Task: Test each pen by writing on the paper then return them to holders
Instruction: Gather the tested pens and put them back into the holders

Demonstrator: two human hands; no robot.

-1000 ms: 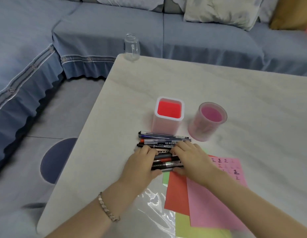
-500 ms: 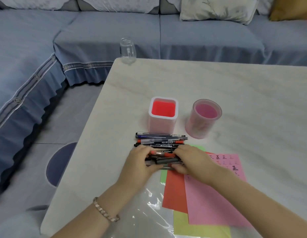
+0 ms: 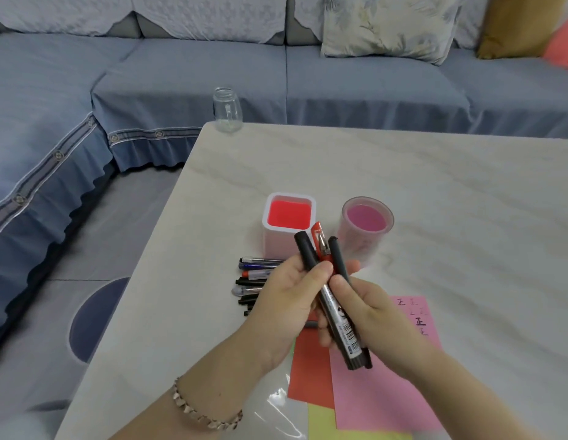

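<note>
Both hands hold a bundle of markers upright above the table: two black ones and a red-capped one. My left hand grips the bundle from the left and my right hand grips it from the right. Several more pens lie in a row on the table left of my left hand. Behind them stand a square white holder with a red inside and a round pink holder. A pink paper with written marks lies under my right wrist, over red paper and yellow paper.
The pale marble table carries a clear glass jar at its far left corner. A clear plastic sleeve lies at the near edge. A blue sofa with cushions wraps round the far and left sides.
Both hands were pressed flat on the pile of pens on the table. They have since lifted three markers out of it and tipped them upright.
</note>
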